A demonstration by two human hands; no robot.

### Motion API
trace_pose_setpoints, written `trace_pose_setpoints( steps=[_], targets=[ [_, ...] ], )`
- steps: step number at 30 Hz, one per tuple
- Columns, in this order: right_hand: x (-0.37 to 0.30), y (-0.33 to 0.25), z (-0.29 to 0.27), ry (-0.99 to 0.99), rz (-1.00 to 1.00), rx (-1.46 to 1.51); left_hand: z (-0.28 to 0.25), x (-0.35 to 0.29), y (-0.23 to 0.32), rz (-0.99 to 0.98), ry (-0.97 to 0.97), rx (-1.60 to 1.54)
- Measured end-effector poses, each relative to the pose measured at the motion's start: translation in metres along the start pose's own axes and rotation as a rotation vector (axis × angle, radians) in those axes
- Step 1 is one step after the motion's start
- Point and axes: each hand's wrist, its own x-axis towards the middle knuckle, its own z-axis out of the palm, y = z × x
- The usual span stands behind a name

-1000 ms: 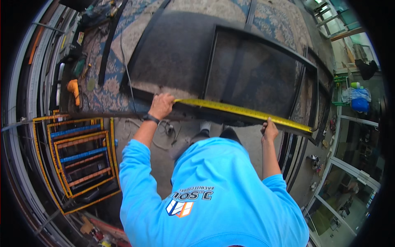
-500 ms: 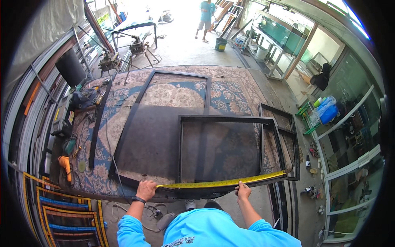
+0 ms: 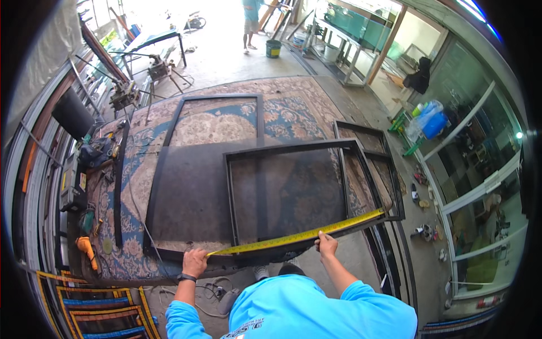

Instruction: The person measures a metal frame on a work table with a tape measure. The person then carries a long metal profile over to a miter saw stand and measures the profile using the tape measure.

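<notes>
A yellow tape measure point(image 3: 293, 236) is stretched along the near edge of a black rectangular frame point(image 3: 230, 198). My left hand point(image 3: 195, 262) is closed round its narrow left end. Near the middle of the tape, my right hand point(image 3: 326, 246) pinches its lower edge against the frame's near bar. The far right end of the tape lies by the frame's near right corner. Under this frame lies a larger black frame point(image 3: 160, 164) with a dark mesh-like panel over its nearer part.
A patterned carpet point(image 3: 288, 113) lies beneath the frames. Another black frame point(image 3: 389, 169) is at the right. An orange tool point(image 3: 86, 251) and a toolbox point(image 3: 73, 183) sit at the left, near stacked yellow-edged frames point(image 3: 107, 311). A person point(image 3: 252, 25) stands beyond, beside a bucket point(image 3: 273, 48).
The view has swung, so the carpet, frames and background sit further left and slightly tilted in the picture. Both hands keep their holds on the tape measure.
</notes>
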Motion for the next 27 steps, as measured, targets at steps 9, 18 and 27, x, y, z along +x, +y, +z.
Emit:
trace_pose_setpoints(
  steps=[9, 18, 27],
  targets=[
    [-0.002, -0.007, 0.004, 0.03, 0.045, -0.043, 0.0, 0.004, 0.001, 0.009, 0.034, 0.021],
    [-0.004, -0.009, 0.003, 0.046, 0.043, -0.106, -0.007, 0.001, 0.008, -0.005, 0.026, -0.005],
    [-0.001, -0.008, 0.002, 0.038, 0.054, -0.098, -0.01, 0.003, 0.01, -0.008, 0.027, -0.02]
  ],
)
